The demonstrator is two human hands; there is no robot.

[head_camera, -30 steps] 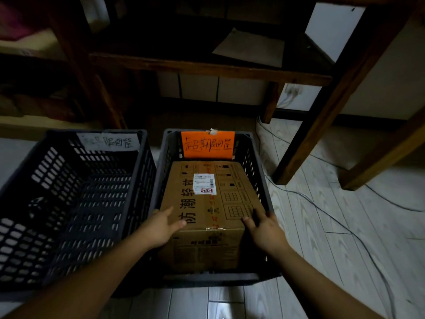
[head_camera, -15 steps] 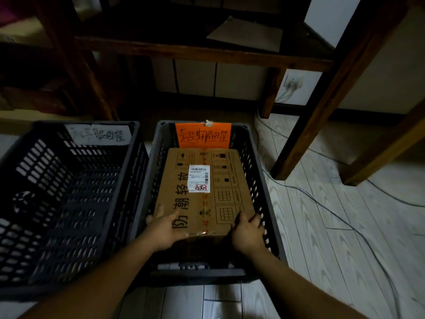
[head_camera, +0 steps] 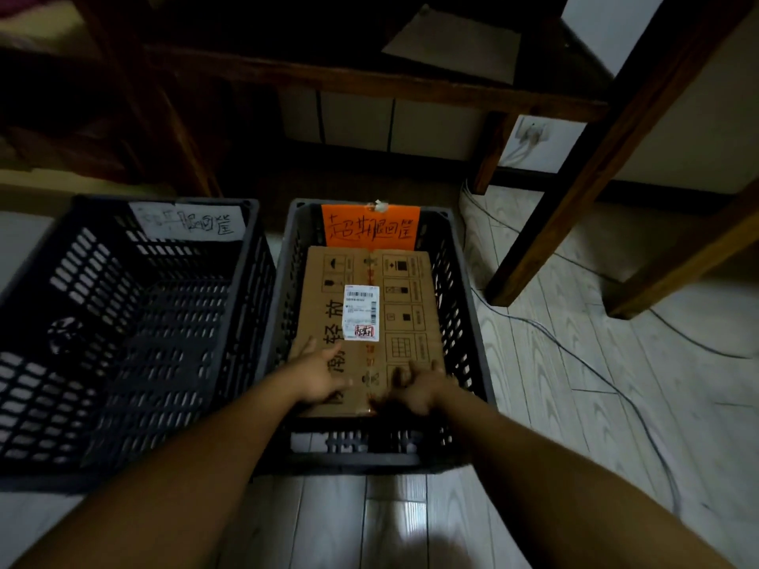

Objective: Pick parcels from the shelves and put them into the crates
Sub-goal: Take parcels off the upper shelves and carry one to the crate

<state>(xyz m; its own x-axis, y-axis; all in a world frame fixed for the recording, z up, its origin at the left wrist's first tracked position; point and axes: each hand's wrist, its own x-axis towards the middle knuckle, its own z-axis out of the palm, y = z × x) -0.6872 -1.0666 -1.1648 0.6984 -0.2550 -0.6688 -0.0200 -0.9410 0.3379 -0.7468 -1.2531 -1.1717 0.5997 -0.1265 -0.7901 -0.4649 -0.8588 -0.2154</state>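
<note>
One parcel (head_camera: 365, 322), a brown cardboard box, is seen lying flat inside the right-hand crate (head_camera: 472, 322). Its long axis runs from the near wall of the crate to the far wall, in line with the crate's own length. Its broad printed face is turned up, and the large characters on it are set sideways to the viewer. One white shipping label (head_camera: 360, 313) is stuck near the middle of that face. The far end of the box lies just below the one orange label (head_camera: 369, 227) fixed to the crate's far wall.

Two hands are placed at the near end of the box. The left hand (head_camera: 318, 375) is laid on the top face with its fingers stretched out and the thumb raised, nothing being gripped. The right hand (head_camera: 419, 384) is at the near right corner of the box, but it is blurred, so whether the box is clasped or only touched cannot be told.

Two dark perforated crates are counted, set side by side on a pale plank floor (head_camera: 554, 425). The left crate (head_camera: 102, 281) carries one white handwritten label (head_camera: 187, 221) on its far wall. A dark wooden shelf frame (head_camera: 369, 82) stands behind the crates, and one flat sheet of cardboard (head_camera: 451, 43) is seen on it. Thin cables (head_camera: 575, 342) are trailed across the floor to the right.
</note>
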